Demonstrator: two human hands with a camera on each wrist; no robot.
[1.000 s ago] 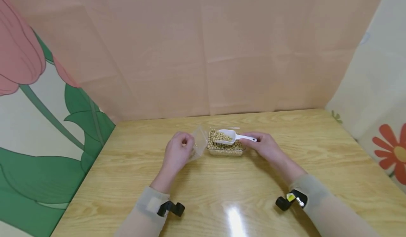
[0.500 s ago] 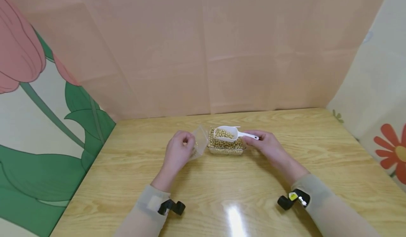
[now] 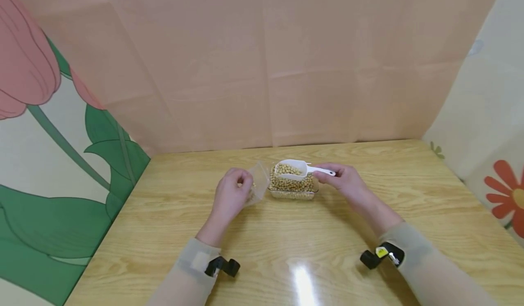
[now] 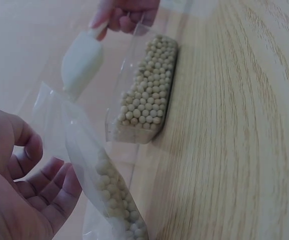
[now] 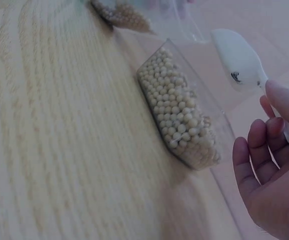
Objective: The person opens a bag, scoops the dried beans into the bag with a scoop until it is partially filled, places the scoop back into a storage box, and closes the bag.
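Observation:
In the head view, my right hand [image 3: 345, 181] pinches the handle of a white scoop [image 3: 291, 177], which carries pale round beans, probably soybeans. The scoop is level above a clear rectangular container [image 3: 292, 196] filled with the same beans. Seen from the right wrist, the scoop [image 5: 234, 52] is clear of the container [image 5: 172, 110]. To the left, my left hand [image 3: 230, 194] pinches the upper edge of a clear plastic bag [image 3: 260, 181]. Beans [image 4: 117, 195] lie in the bag's lower part in the left wrist view. The fingers' exact contact on the bag is partly hidden.
Container and bag stand close together on a wood-grain table [image 3: 270, 247]. A pink backdrop [image 3: 262, 69] rises behind the table's far edge. Flower-printed panels flank it left and right. Each forearm wears a strapped black camera [image 3: 223, 267].
My right hand has raised the loaded scoop slightly from the beans in the container, and it appears higher and farther back. My left hand and the bag have hardly moved.

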